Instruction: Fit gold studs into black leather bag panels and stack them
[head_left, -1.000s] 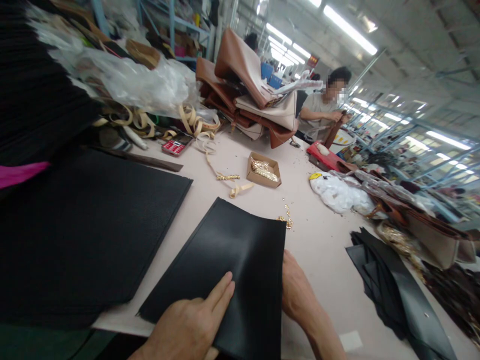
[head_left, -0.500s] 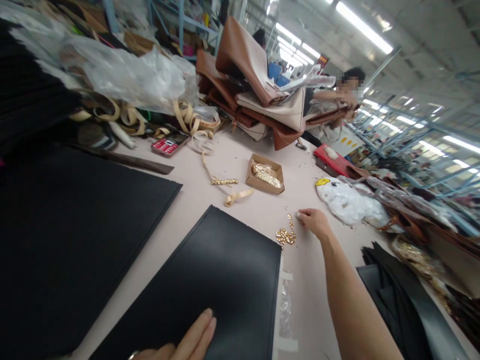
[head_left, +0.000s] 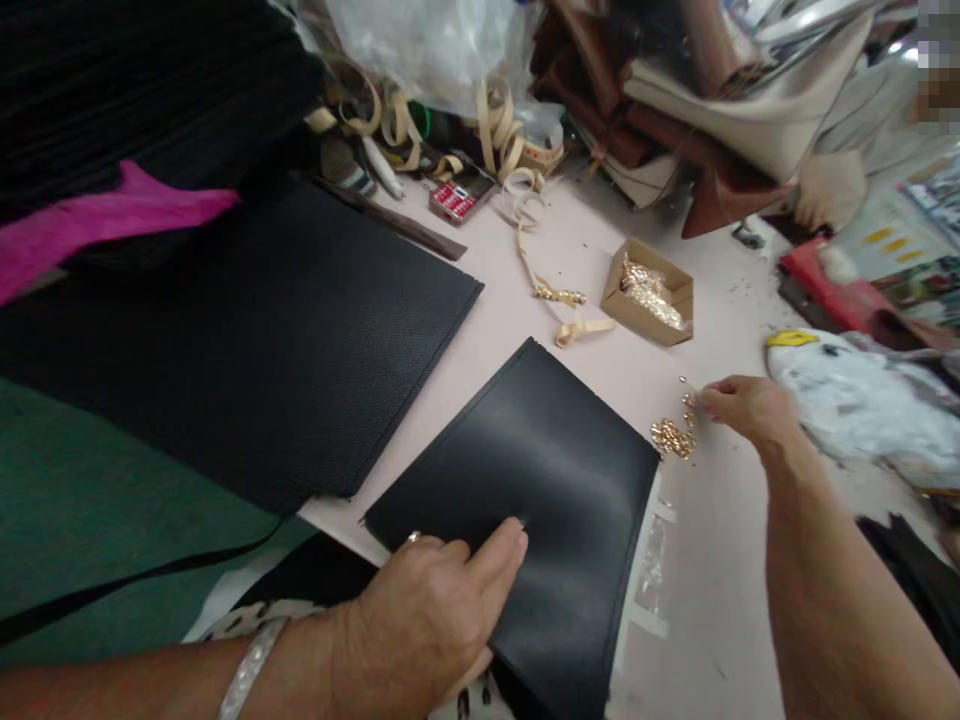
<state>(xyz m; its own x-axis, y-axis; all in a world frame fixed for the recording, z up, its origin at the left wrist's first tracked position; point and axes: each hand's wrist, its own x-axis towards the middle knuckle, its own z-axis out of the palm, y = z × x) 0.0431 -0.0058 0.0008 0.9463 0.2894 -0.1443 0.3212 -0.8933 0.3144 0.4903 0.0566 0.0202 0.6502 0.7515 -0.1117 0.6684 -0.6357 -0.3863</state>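
Observation:
A black leather panel (head_left: 562,440) lies flat on the table in front of me. My left hand (head_left: 450,590) rests on it, index finger stretched out, with a tiny light mark by the fingertip. My right hand (head_left: 750,405) is over the table beyond the panel's right corner. Its thumb and fingers are pinched together; whatever is between them is too small to make out. Beside those fingertips lies a small pile of gold metal pieces (head_left: 673,438), with a few loose gold pieces trailing away from it.
A larger black leather piece (head_left: 300,330) lies on the left under a dark stack. Farther back are a cardboard box (head_left: 649,325) of bagged gold pieces, a beige ribbon (head_left: 581,330), a red calculator-like object (head_left: 454,200), and brown bags (head_left: 735,180). White plastic bags (head_left: 862,400) lie right.
The view has turned left and downward, so things sit farther right. More of my left hand shows on the panel. My right hand stays pinched beside the gold pile.

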